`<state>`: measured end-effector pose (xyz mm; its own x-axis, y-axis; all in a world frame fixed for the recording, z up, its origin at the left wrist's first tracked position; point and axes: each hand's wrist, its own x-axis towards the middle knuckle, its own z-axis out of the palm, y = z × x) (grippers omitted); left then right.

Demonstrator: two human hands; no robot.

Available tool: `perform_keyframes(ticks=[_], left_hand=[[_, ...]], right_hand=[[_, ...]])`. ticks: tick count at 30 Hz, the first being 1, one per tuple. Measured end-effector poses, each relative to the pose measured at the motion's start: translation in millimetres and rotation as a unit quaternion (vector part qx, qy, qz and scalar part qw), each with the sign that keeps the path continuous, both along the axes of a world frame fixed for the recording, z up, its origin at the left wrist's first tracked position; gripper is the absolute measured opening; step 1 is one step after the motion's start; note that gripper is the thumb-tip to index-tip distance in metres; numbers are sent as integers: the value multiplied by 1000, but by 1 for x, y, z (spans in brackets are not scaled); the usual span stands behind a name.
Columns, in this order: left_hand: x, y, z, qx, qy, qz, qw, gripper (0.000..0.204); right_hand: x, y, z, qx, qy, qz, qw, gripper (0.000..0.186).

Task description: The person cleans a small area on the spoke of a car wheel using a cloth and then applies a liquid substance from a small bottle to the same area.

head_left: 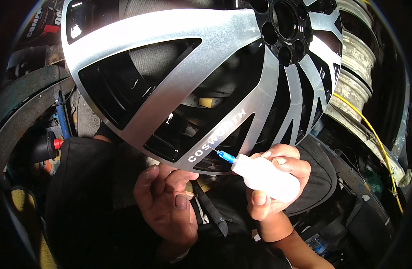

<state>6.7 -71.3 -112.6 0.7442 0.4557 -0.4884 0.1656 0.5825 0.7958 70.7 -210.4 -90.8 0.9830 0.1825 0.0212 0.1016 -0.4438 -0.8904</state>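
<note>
My right hand [277, 179] grips a white squeeze bottle [273, 181], with the thumb below and the fingers over its far side. A blue needle tip [225, 156] on the bottle points up and left. Its thin needle reaches the white lettering [206, 148] on one spoke. That spoke belongs to a black and silver alloy wheel [179, 76], tilted before me. Palm up, my left hand [170, 206] is at the wheel's lower rim, its fingers loosely curled near or against the edge and the thumb apart. It visibly holds nothing; some fingertips are hidden.
At the right stands a stack of dull metal rims [356, 54], with a yellow cable [372, 127] running past it. A black container with a red tip [58, 144] lies at the left. Near it is a blue rod [62, 114]. A dark strap [210, 208] hangs below the wheel.
</note>
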Motion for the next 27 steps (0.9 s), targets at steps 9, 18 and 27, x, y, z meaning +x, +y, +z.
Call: perform_keyframes(ticks=[9,18,27], left_hand=[[-2,-1,-4,26,2,7,1000,58],[-5,4,4,218,-61,-12,974,18],[-7,1,6,63,-132,-37,989,12]], right_hand=[[-2,-2,-3,89,24,-16,996,58],[-6,5,8,335,178,7,925,44],[2,-11,12,381,281,13,881,51]])
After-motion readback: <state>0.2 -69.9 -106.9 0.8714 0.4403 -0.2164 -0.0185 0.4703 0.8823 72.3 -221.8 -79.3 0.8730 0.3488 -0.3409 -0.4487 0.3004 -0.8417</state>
